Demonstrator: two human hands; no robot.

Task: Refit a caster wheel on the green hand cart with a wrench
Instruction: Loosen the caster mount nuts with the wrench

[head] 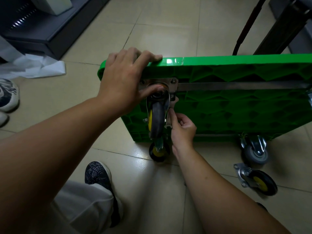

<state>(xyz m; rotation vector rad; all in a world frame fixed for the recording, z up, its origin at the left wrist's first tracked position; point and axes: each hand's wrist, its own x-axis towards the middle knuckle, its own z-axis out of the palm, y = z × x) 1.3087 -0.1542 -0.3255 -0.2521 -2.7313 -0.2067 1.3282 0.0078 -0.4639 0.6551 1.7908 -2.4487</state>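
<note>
The green hand cart (pixel 236 105) stands on its side edge, ribbed underside toward me. A black-and-yellow caster wheel (pixel 156 119) sits on its metal plate (pixel 172 84) at the upper left corner. My left hand (pixel 125 81) grips that corner, fingers curled over the top edge and thumb pressed by the caster's swivel. My right hand (pixel 181 127) grips a small metal wrench (pixel 169 114) whose head reaches up to a bolt at the plate's lower right corner.
A second black-and-yellow caster (pixel 158 151) and a grey caster (pixel 255 150) are on the cart's lower edge. A loose black-and-yellow caster (pixel 258 180) lies on the tiled floor at right. My shoe (pixel 99 176), other shoes (pixel 7 95), white paper (pixel 33 66) and dark furniture (pixel 42 26) surround.
</note>
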